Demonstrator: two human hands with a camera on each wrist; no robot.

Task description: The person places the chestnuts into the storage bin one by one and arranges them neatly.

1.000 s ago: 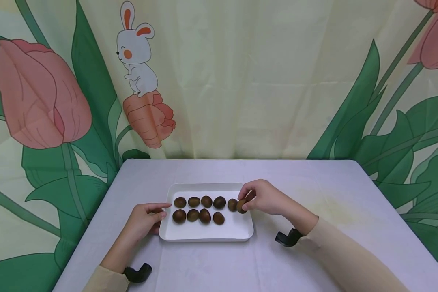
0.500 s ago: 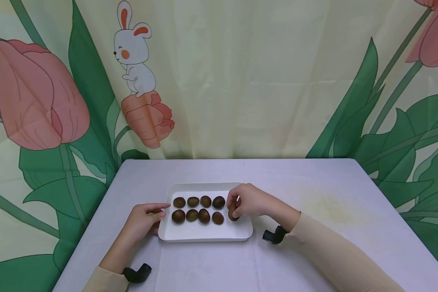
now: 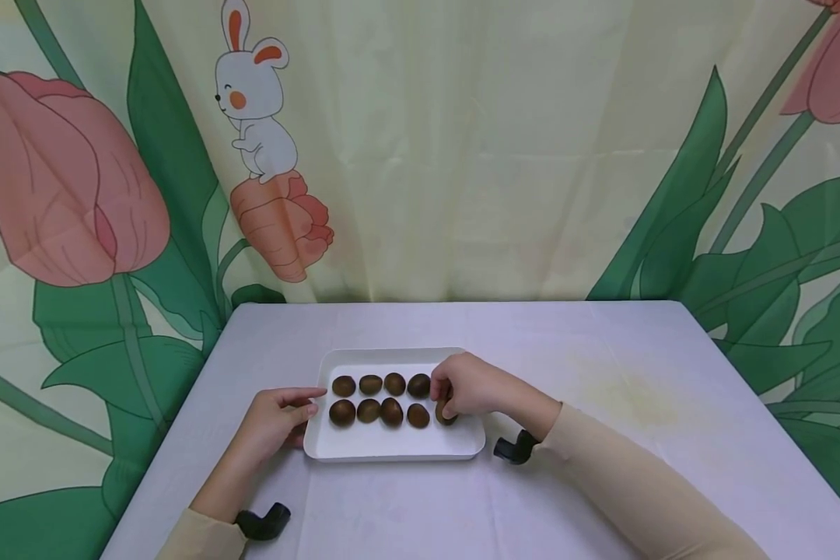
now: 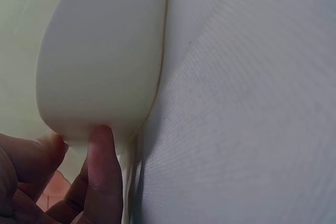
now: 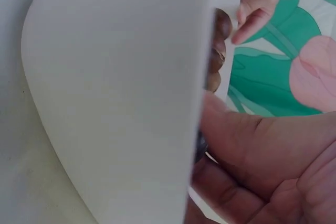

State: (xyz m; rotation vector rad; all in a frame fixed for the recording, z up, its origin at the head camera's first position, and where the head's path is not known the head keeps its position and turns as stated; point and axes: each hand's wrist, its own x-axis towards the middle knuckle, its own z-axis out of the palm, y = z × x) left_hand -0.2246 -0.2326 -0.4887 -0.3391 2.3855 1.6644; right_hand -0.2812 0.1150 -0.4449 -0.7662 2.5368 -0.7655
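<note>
Dark brown chestnuts point(image 3: 391, 412) lie in two rows in a white rectangular tray point(image 3: 392, 448). My right hand point(image 3: 469, 383) reaches over the tray's right end and pinches a chestnut point(image 3: 446, 417) at the end of the near row. Part of the far row's right end is hidden behind the fingers. In the right wrist view, the tray wall point(image 5: 115, 93) covers most of that chestnut. At the tray's left short side, my left hand point(image 3: 274, 420) rests extended fingers on the rim. The left wrist view shows the thumb point(image 4: 105, 166) against the outside of the tray wall.
The tray stands on a table with a white cloth point(image 3: 567, 498). Behind it hangs a curtain point(image 3: 518, 155) printed with tulips, leaves and a rabbit on a carrot. Black camera mounts point(image 3: 264, 523) sit on both wrists.
My right hand has moved left and slightly nearer with its chestnut, from the tray's right edge to the end of the near row. The left hand stays at the rim.
</note>
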